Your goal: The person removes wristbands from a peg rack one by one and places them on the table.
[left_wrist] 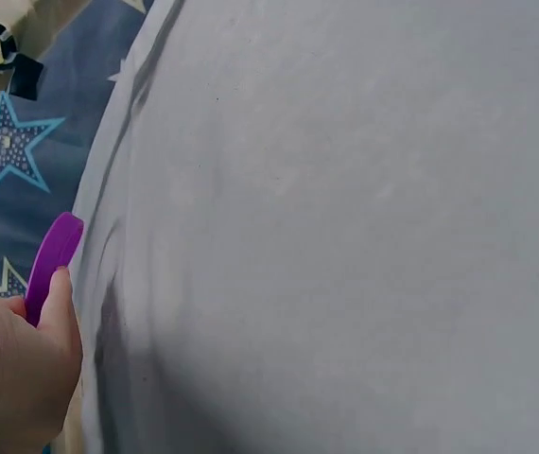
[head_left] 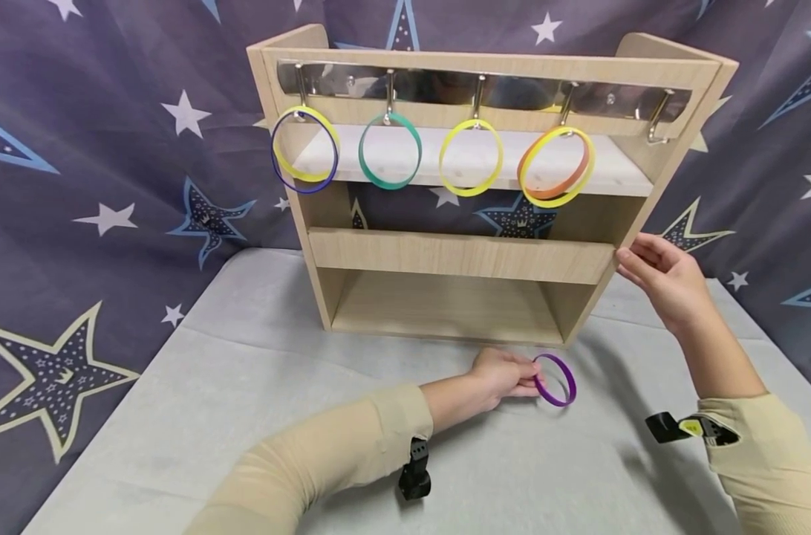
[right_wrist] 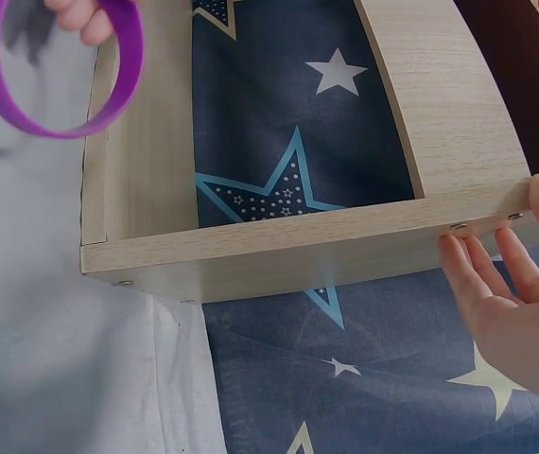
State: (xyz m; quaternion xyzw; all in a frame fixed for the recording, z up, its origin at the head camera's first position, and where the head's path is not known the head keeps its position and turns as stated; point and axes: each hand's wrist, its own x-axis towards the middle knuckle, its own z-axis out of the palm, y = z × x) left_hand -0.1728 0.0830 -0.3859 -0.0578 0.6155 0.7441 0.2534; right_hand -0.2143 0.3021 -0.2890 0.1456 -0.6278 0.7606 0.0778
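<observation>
My left hand (head_left: 502,377) pinches a purple wristband (head_left: 566,380) by its left side, low over the table in front of the wooden shelf (head_left: 462,256). In the left wrist view the wristband (left_wrist: 54,251) shows edge-on above the thumb. My right hand (head_left: 673,286) touches the shelf's right side. As the right wrist view shows, the fingertips (right_wrist: 454,248) rest on the side panel (right_wrist: 279,255), with the thumb at its front edge. Across the top, a metal rail carries hooks with a blue and a yellow band (head_left: 327,130), a green band (head_left: 362,156), a yellow band (head_left: 500,156), and an orange and a yellow band (head_left: 591,167).
The rightmost hook (head_left: 658,119) has no band on it. A white board (head_left: 415,160) lies inside the shelf behind the bands. Grey cloth covers the table (head_left: 178,423), and a star-patterned curtain (head_left: 131,67) hangs behind and at both sides.
</observation>
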